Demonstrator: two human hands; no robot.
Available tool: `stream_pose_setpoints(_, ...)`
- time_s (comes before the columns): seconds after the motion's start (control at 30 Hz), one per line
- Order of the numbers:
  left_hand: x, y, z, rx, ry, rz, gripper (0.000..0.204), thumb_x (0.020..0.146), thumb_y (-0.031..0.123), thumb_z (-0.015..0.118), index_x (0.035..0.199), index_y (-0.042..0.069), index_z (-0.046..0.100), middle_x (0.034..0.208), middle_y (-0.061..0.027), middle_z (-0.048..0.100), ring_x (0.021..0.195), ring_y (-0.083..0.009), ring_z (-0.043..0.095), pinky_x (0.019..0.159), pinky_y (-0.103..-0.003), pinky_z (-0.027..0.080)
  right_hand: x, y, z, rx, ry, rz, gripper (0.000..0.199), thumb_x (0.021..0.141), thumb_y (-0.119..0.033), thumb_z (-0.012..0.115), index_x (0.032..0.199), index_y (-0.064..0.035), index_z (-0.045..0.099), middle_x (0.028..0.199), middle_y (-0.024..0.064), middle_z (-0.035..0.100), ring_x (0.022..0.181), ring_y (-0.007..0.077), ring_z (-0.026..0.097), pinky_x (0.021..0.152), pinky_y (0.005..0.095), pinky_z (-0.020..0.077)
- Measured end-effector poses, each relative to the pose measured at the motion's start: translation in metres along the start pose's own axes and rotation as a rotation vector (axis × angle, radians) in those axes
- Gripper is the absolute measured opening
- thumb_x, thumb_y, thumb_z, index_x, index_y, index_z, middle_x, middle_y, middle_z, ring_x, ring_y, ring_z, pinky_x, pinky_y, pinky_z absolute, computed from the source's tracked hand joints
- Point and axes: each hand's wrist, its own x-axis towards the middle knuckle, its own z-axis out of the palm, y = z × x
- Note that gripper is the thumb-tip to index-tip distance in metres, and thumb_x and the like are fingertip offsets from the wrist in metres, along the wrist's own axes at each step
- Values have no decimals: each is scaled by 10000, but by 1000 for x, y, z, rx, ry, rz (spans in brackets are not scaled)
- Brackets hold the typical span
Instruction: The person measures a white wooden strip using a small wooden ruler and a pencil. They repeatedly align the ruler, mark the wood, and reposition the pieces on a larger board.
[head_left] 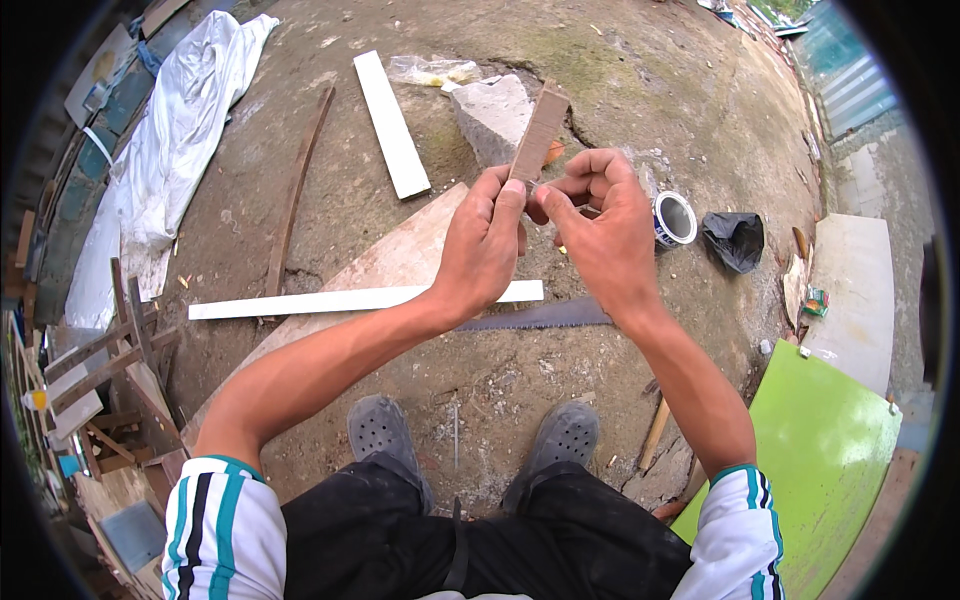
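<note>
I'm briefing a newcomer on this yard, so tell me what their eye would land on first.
First, the two hands at the centre: the left hand and right hand pinch a short brown wood strip held upright between them. Below them a saw blade lies on the dirt beside a long white slat. At lower right, a bright green board stands out.

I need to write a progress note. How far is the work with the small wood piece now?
Done: sawdust lies by the shoes, so some cutting seems finished. In hand: the left hand and right hand both grip a short wood strip. The saw lies unused on the ground. What is left cannot be told.
</note>
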Motion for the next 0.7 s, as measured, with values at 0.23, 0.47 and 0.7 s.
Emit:
stream_pose_setpoints(0.23,-1,-2,2,-2,16,11,307,1108,216,388,1266,-2,537,868,-19,586,634,-47,482,547,-243,432,1,2,3,-2,-7,-27,258,886,-81,737,1062,10,572,890,118,723,796,153,701,664,298,539)
stream_pose_setpoints(0.47,0,-4,3,-1,46,65,309,1110,203,366,1250,-25,521,894,-26,576,762,-74,537,670,-267,477,-1,2,5,-59,25,-95,243,903,-97,733,1058,10,579,889,120,719,815,160,697,674,307,540)
stream_pose_setpoints(0.7,14,-8,0,-75,114,148,376,1107,184,302,1385,-70,295,1266,-141,517,1123,-194,581,988,-379,521,-5,23,11,-73,71,-104,195,971,-86,637,1121,7,554,957,130,665,826,203,675,727,343,541)
